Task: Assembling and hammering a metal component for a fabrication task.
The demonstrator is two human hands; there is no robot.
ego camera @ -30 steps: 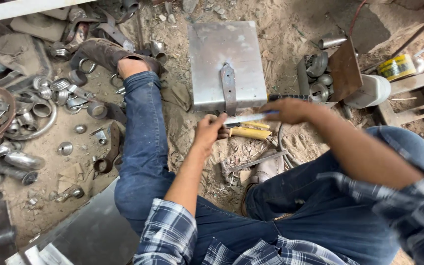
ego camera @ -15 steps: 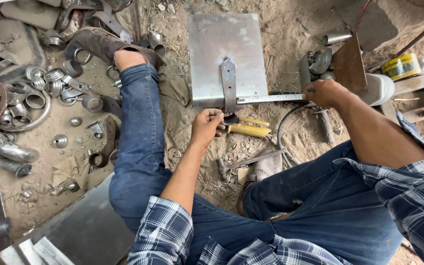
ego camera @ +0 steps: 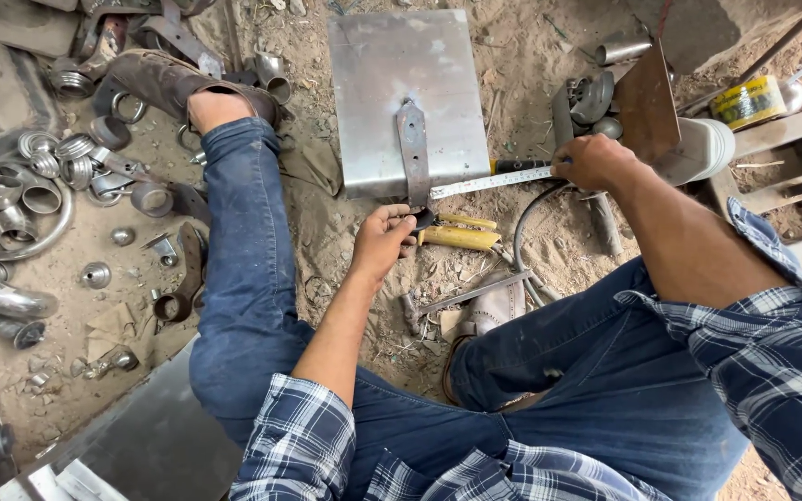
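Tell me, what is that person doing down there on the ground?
A person sits on the sandy ground with a flat metal sheet in front of them. The right hand holds a tape measure stretched along the sheet's near edge. The left hand rests at the bottom end of a metal strap lying on the sheet. Yellow-handled pliers lie beside that hand, and metal rings are scattered to the left.

Yellow-handled pliers (ego camera: 457, 236), blue plaid shirt (ego camera: 308, 445)

The person wears a blue-and-white plaid shirt (ego camera: 772, 343) with rolled sleeves, dark blue jeans (ego camera: 243, 241) and brown shoes (ego camera: 155, 79).
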